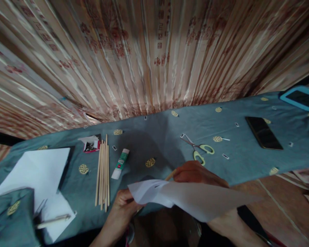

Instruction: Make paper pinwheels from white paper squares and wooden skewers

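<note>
A white sheet of paper (195,199), curled and tilted, hangs in the air above the front edge of the cloth. My left hand (125,202) is closed on its left end, fingers pinched together. Behind the sheet's upper edge, my right hand (195,171) is closed around a thin wooden stick (170,175), part of which shows left of the fingers. The paper hides the rest of the stick and the lower part of my right hand. Just beyond my right hand lie open scissors (195,145) with light green handles.
A glue stick (120,164), a bundle of wooden sticks (102,175) and a small open box of pins (91,146) lie left of centre. White papers (41,168) are at far left. A phone (264,133) and a blue-framed tablet (302,97) lie right. A curtain (144,61) hangs behind.
</note>
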Motion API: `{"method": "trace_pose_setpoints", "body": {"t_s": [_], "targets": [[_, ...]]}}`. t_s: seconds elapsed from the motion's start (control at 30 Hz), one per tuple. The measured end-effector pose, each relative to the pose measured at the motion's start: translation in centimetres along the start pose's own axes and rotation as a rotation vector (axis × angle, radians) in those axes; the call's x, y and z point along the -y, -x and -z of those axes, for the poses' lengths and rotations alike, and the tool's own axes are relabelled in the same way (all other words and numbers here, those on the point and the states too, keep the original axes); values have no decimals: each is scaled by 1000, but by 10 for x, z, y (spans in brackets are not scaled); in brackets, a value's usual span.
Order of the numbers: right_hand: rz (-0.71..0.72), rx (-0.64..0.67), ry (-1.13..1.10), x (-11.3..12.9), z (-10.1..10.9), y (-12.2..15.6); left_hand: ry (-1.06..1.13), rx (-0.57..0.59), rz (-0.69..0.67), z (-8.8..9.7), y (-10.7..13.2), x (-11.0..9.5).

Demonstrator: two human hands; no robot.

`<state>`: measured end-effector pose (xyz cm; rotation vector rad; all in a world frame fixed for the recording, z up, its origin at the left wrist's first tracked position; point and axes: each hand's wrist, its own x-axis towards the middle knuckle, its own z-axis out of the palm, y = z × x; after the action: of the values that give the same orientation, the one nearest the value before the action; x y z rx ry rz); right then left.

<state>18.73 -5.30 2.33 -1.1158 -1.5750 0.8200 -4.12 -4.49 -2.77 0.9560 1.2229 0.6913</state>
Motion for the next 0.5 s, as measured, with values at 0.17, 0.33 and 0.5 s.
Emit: {"method": "trace_pose_setpoints", "body": {"t_s": [0.17, 0.33, 0.5], "targets": [[58, 2, 25, -2, 0, 1, 9, -1, -14, 1, 0, 0], [41, -15, -1, 1, 0, 1, -44, -17, -18, 4, 1, -1], [42, -4, 5, 3, 1, 0, -35, -13, -23, 2, 0, -4]]}}
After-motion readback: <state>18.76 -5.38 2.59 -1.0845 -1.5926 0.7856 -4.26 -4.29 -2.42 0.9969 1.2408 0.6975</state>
